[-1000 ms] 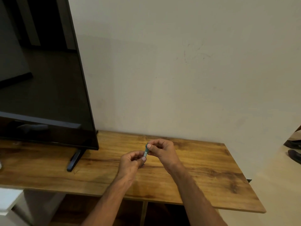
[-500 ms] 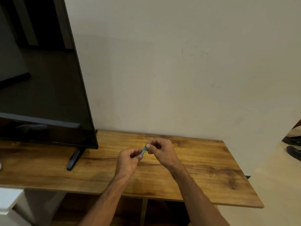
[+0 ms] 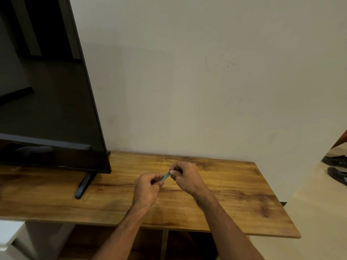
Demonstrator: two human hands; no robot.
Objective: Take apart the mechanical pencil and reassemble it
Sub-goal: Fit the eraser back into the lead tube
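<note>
A green mechanical pencil [image 3: 166, 175] is held between both hands above the wooden table [image 3: 234, 194]. Only a short teal-green stretch of it shows between the fingers. My left hand [image 3: 147, 188] grips its lower end with curled fingers and thumb. My right hand [image 3: 185, 176] pinches its upper end between thumb and fingertips. The pencil slants up to the right. Its tip and cap are hidden inside the hands.
A large black TV [image 3: 47, 91] stands on the table's left part, with one black foot [image 3: 83, 185] reaching toward the front. A plain wall runs behind the table. Dark sandals [image 3: 337, 168] lie on the floor at the far right.
The pencil has tilted from nearly upright to a slant up to the right. Both hands stayed close together on it and shifted only slightly.
</note>
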